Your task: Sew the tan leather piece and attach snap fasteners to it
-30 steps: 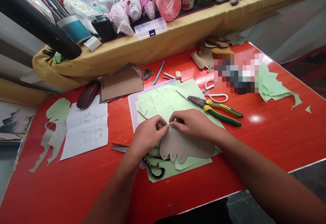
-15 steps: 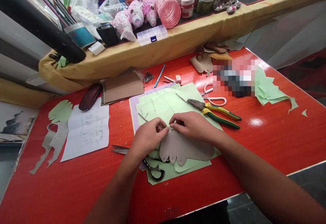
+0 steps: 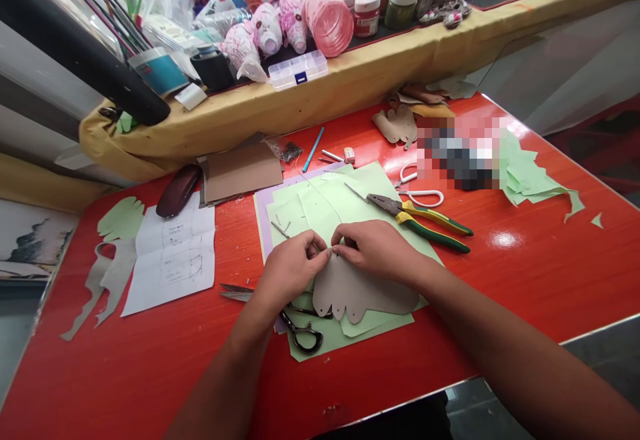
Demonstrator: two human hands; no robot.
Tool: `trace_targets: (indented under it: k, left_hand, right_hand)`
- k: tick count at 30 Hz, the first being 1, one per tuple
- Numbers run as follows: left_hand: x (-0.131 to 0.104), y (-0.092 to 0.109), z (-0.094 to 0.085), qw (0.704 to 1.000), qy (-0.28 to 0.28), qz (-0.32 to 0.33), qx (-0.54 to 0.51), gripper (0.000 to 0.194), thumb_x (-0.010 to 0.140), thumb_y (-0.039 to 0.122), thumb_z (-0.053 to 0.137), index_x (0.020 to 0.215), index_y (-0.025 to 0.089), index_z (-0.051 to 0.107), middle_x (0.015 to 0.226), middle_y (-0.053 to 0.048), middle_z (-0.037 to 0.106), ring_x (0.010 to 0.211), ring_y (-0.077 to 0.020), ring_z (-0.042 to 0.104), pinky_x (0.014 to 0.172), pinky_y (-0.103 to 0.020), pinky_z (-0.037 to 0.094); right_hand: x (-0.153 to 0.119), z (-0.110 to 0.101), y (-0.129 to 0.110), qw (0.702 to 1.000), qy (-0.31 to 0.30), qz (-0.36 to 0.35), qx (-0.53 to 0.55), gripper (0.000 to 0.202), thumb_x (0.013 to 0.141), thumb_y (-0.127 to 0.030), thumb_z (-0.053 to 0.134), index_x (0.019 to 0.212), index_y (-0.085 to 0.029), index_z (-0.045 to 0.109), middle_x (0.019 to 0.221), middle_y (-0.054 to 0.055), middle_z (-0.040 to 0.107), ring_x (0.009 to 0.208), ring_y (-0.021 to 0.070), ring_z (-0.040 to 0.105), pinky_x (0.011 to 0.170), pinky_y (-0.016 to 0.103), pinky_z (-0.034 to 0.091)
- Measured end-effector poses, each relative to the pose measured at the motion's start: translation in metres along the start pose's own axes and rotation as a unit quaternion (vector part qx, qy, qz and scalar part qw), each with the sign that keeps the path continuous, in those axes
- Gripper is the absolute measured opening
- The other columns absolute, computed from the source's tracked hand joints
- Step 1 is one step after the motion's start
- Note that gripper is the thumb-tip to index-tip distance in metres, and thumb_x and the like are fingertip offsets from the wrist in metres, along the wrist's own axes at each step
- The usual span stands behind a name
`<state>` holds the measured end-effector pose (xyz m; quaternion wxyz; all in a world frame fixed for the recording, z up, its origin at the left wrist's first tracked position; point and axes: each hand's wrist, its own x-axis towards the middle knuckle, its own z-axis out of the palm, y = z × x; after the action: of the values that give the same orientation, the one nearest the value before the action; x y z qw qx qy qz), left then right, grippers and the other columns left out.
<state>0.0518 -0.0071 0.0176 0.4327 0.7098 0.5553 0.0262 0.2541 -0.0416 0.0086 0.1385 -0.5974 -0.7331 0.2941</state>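
A grey scalloped leather piece [image 3: 363, 293] with small punched holes is between my hands. My left hand [image 3: 297, 263] is closed, thumb and forefinger pinching at its upper left edge. Closed as well, my right hand [image 3: 370, 243] pinches the top edge, its fingertips almost meeting the left ones. A thin thread [image 3: 320, 193] runs up from behind my right fingers across the green paper sheets [image 3: 327, 213] under the work. Exactly what lies between the fingertips is hidden. Black-handled scissors [image 3: 307, 340] lie partly under my left wrist and the piece.
Right of my hands lie pliers [image 3: 425, 220] and white-handled scissors [image 3: 425, 198]. A printed sheet [image 3: 173, 260], a dark red case [image 3: 179, 190] and brown boards [image 3: 245, 177] are on the left. Leather scraps [image 3: 395, 123] lie at the back. Jars [image 3: 367, 13] stand on the ledge.
My fingertips have shifted very slightly at the top edge of the leather piece. The view has moved a little; everything else stays in place.
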Motion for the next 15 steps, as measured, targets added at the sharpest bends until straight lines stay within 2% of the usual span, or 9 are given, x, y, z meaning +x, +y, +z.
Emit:
trace_targets:
  k: [15]
  left_hand:
    - [-0.0013, 0.0017, 0.0005, 1.000, 0.009, -0.006, 0.005, 0.014, 0.089, 0.041, 0.064, 0.089, 0.026, 0.068, 0.077, 0.003, 0.069, 0.071, -0.0178, 0.060, 0.061, -0.031, 0.037]
  right_hand:
    - [0.0001, -0.0048, 0.0029, 1.000, -0.009, -0.001, 0.023, 0.014, 0.096, -0.027, 0.065, 0.093, -0.025, 0.078, 0.079, -0.001, 0.077, 0.070, 0.0158, 0.062, 0.059, 0.028, 0.025]
